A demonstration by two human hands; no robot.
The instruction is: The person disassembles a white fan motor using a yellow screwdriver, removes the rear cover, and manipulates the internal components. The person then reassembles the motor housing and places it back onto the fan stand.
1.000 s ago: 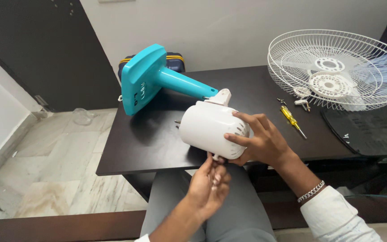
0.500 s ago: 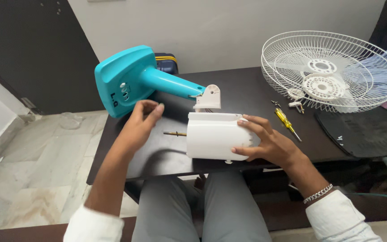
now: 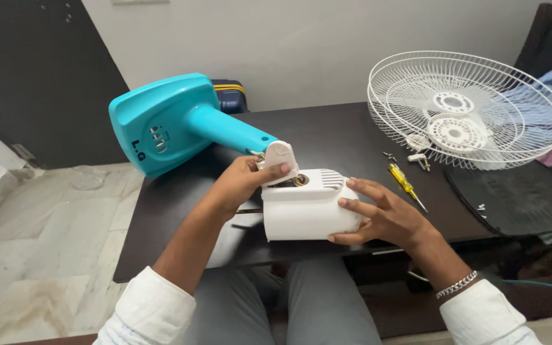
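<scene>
A: Where is the white motor housing (image 3: 311,207)?
B: At the near edge of the dark table (image 3: 327,134), just right of the teal fan stand (image 3: 174,121).
A: Grip state?
B: Left hand (image 3: 247,182) pinches the white pivot bracket (image 3: 279,160) above the housing. Right hand (image 3: 378,214), fingers spread, presses its right side. Yellow screwdriver (image 3: 406,185) lies further right.

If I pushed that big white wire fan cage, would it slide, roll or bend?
The white wire fan guard lies flat on the dark table, so it would likely slide, not roll. It is mostly air between thin wires, so probably light, and those wires might flex if squeezed.
</scene>
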